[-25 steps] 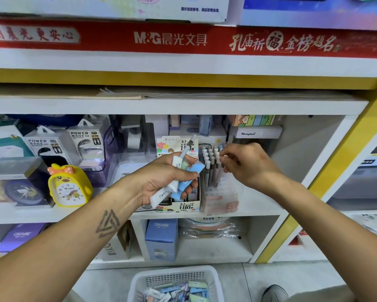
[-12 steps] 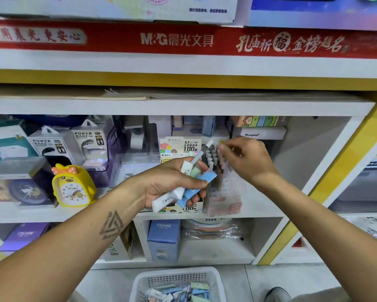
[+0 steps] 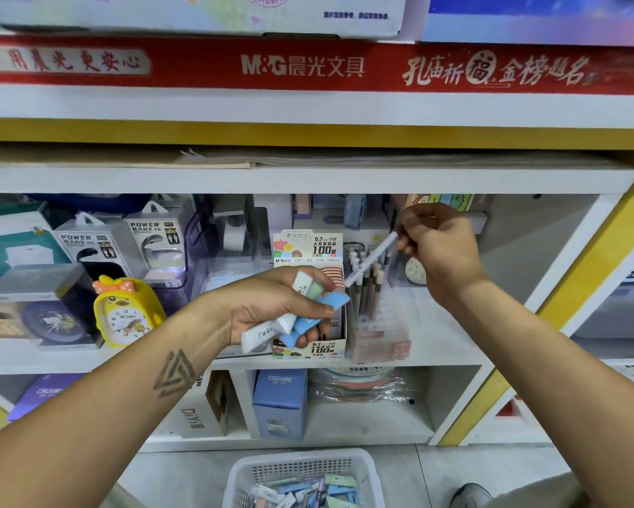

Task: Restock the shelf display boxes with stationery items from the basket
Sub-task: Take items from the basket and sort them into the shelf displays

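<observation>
We see the right hand (image 3: 442,256) pinching a slim white lead tube (image 3: 371,259) by its upper end, so the tube slants down to the left with its lower tip above the clear pen display (image 3: 376,320), among the tops of the upright pens (image 3: 367,284) standing there. The left hand (image 3: 275,306) curls around a bundle of lead cases (image 3: 297,317), white, pale green and blue, which stick out past the fingers just in front of the printed lead display box (image 3: 310,342). That box sits on the middle shelf (image 3: 451,346), touching the left side of the clear pen display; its tall back card reads 0.7 mm HB and 100.

Near us on the floor, at the bottom of the view, stands the white basket (image 3: 304,467), holding more small cases in blue, green and white.

To the left on the same shelf we find a yellow chick alarm clock (image 3: 126,311), two power bank packs (image 3: 125,247) behind it, and a dark clock in a clear box (image 3: 40,309) further left. On the lower shelf stands a blue CRUHRE box (image 3: 280,401), with a plastic-wrapped stack (image 3: 363,384) to its right. Far above runs a red M&G banner (image 3: 301,66) along the shelf edge. A shoe (image 3: 469,494) shows at the lower right.
</observation>
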{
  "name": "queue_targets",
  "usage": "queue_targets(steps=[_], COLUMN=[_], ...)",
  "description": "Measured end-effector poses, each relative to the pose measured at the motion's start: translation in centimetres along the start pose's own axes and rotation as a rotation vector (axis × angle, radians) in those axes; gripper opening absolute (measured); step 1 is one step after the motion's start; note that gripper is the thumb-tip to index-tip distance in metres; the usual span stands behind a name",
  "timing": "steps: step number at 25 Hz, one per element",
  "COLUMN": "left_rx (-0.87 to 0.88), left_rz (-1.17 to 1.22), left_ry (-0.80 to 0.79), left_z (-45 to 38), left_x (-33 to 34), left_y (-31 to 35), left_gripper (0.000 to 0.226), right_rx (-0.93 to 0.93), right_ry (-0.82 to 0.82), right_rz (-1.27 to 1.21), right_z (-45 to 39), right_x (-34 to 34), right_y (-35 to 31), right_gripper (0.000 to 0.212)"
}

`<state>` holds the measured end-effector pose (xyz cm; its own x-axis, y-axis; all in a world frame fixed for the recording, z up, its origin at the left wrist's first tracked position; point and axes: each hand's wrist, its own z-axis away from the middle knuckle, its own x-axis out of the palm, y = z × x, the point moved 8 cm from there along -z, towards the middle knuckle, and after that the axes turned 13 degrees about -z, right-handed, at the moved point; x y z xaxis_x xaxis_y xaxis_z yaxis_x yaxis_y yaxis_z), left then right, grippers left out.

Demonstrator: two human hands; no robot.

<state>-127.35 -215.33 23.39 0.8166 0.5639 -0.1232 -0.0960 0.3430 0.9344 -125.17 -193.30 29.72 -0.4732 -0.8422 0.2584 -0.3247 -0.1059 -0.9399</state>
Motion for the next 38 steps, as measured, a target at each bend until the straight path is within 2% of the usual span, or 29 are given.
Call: queue_targets(steps=[3,6,9,13,17,23,38], left_rx=[0.003,0.030,0.051,0.064,0.049,0.042,0.059], left_rz=[0.102,0.180,0.170,0.160,0.148,0.132,0.131], left_ry=[0.154,0.220,0.206,0.209,0.198,0.179,0.169], left_z=[0.0,-0.3,-0.5,-0.5,-0.6,-0.9,-0.6], left_x=[-2.0,-2.6,-2.1,-1.9,-1.8,-1.6,-1.5], left_y=[0.0,0.1,0.2,0.4,0.2,0.0,0.2], left_gripper=[0.032,0.029,0.030,0.028,0.029,0.028,0.027], right_rx=[-0.148,-0.227,-0.304,-0.407,-0.364,-0.399,-0.317], right_ry=[-0.183,-0.329,-0.329,-0.209,-0.346,-0.482,-0.576], right_rz=[0.306,0.526,0.536,0.481,0.773,0.943,0.901], right_z=[0.5,2.1,2.8,2.4,2.9,4.0,4.2], right_x=[1.1,2.4,2.4,0.8,1.7,3.1,3.7], right_y=[-0.9,-0.6,-1.1,-2.7,-0.7,0.5,1.1], right_gripper=[0.005,0.020,0.023,0.020,0.006,0.004,0.010])
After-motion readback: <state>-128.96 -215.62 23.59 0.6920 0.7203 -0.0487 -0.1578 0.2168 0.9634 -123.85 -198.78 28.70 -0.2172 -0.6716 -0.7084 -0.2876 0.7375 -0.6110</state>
